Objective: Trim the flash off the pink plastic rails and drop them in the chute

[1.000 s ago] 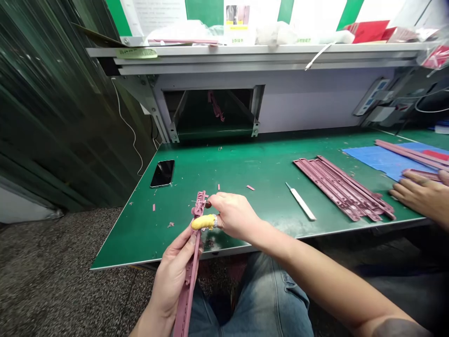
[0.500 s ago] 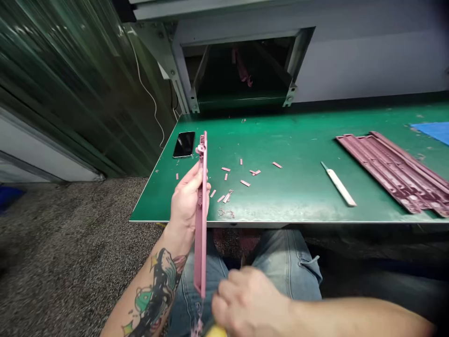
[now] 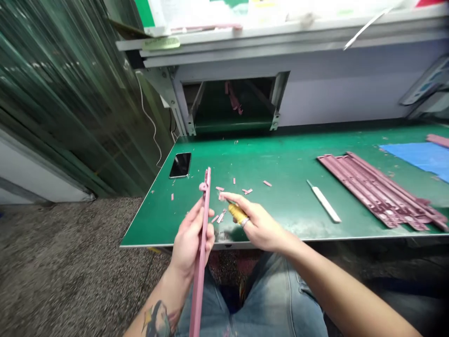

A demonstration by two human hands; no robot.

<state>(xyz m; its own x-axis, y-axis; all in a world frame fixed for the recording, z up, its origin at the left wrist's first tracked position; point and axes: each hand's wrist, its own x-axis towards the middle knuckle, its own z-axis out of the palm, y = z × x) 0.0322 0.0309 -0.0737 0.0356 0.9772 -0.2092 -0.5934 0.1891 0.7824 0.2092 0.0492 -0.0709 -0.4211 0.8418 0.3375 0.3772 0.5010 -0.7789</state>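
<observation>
Pink plastic, moulded into a long narrow strip (image 3: 201, 267), sits in my left hand (image 3: 189, 245), whose fingers and thumb are closed around it below its upper end. As I watch, the strip slants from over the green bench (image 3: 291, 150) down toward the denim-clad lap (image 3: 277, 295), a small round boss (image 3: 202, 186) near its top. Just right of the strip is my right hand (image 3: 261, 227), partly open, index finger stretched toward the strip, a yellow sleeve (image 3: 238, 214) covering another digit; I can't tell whether it grips the blurred pale pink bit (image 3: 221, 196) at its fingertip. Small flat pink plastic pieces (image 3: 267, 183) lie scattered right of the strip, a few near it. A black-screened phone (image 3: 180, 165) lies left of the strip's upper end. Farther right of the strip I make out a slim-tipped, white-handled tool (image 3: 326, 203), then grouped pink plastic channels (image 3: 379, 192), and farthest right a flat blue sheet (image 3: 421, 158). Behind the strip, a dark green belt (image 3: 213, 120) carries another pink piece (image 3: 233, 98).
</observation>
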